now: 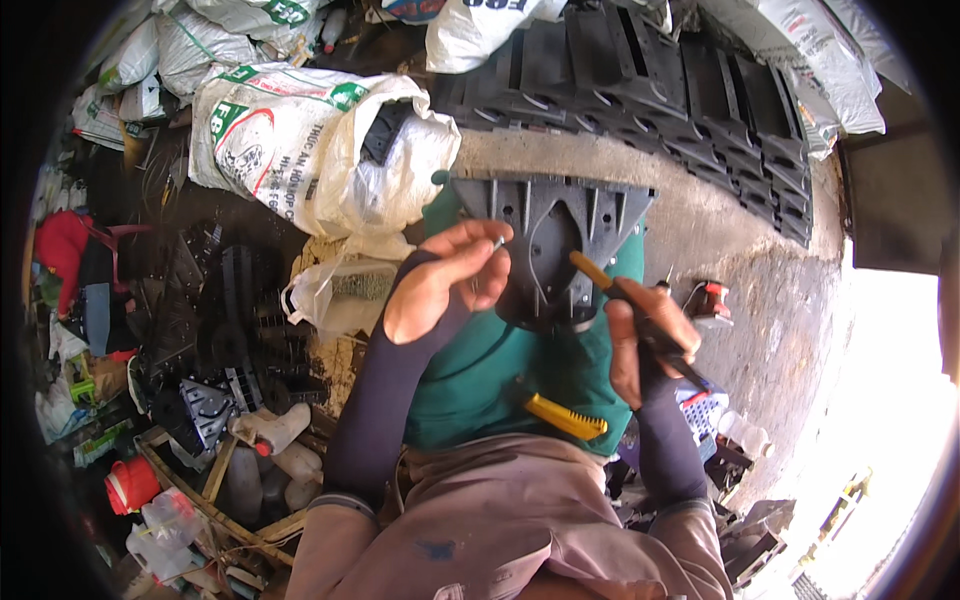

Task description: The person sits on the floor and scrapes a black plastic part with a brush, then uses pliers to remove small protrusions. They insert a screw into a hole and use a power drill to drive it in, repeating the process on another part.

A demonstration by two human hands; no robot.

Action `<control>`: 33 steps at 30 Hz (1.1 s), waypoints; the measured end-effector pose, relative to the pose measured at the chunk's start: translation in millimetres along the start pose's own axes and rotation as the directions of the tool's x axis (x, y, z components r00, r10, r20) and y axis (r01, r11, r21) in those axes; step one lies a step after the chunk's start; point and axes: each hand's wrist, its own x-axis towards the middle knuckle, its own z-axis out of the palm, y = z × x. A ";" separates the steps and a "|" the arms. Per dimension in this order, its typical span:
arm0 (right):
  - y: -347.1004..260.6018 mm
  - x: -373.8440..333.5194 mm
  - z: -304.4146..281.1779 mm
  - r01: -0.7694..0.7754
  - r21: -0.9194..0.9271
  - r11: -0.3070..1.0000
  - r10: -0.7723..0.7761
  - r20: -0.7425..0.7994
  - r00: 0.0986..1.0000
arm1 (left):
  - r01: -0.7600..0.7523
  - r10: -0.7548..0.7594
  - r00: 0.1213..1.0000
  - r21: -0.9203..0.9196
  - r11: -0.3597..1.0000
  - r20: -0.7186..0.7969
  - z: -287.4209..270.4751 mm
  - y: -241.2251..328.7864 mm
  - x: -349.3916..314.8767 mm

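My left hand (455, 272) is closed in a pinch on a small shiny metal piece (500, 242), too small to name. It hovers over the left side of a black molded plastic part (610, 222), roughly triangular with an oval recess. That part lies across my lap on green cloth (460, 372). My right hand (655, 335) is wrapped round a stick-like tool (592, 270). The tool's yellow end points at the part; a dark end sticks out behind the hand. A yellow utility knife (565, 415) rests on the green cloth, nearer to me.
Stacked black plastic parts (600, 80) stand at the back. An open white woven sack (270, 150) and a small plastic bag (345, 290) are at left. Bottles and a wooden frame (210, 505) lie lower left. A red and white object (712, 302) sits on the concrete at right.
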 end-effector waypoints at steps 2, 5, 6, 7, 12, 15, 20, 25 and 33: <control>2.5 -4.4 -5.2 -0.053 0.097 0.994 0.054 -0.016 0.998 | 0.026 -0.026 0.999 0.001 1.000 -0.036 1.5 -0.1 1.9; 3.2 -8.6 -9.4 -0.352 0.113 0.929 0.338 0.126 0.933 | -0.010 0.008 0.992 0.016 1.000 0.129 3.7 0.3 5.8; 3.0 -9.4 -9.7 -0.421 0.138 0.896 0.397 0.176 0.901 | -0.013 0.010 0.992 0.028 1.000 0.127 5.1 0.0 7.2; 3.1 -9.8 -8.6 -0.409 0.155 0.899 0.384 0.170 0.908 | -0.015 0.010 0.992 0.038 0.999 0.124 6.3 0.0 8.4; 5.8 -10.8 -2.4 -0.409 0.251 0.877 0.375 0.173 0.911 | 0.012 -0.018 0.998 0.085 0.996 0.068 12.3 0.6 15.0; 8.0 -11.4 -3.6 -0.419 0.253 0.872 0.380 0.191 0.905 | -0.102 0.103 0.995 0.336 0.936 0.013 18.9 -5.2 16.0; 10.2 -11.7 -8.1 -0.437 0.247 0.865 0.396 0.198 0.897 | -0.131 0.264 0.961 0.696 0.706 -0.087 26.5 -11.9 24.3; 12.5 -12.2 -9.7 -0.431 0.260 0.864 0.385 0.208 0.899 | -0.165 0.387 0.922 0.928 0.333 0.025 30.2 -9.3 35.5; 13.1 -19.6 -12.7 -0.399 0.331 0.855 0.358 0.180 0.916 | -0.007 0.231 0.972 0.972 0.235 -0.049 44.3 -2.6 27.9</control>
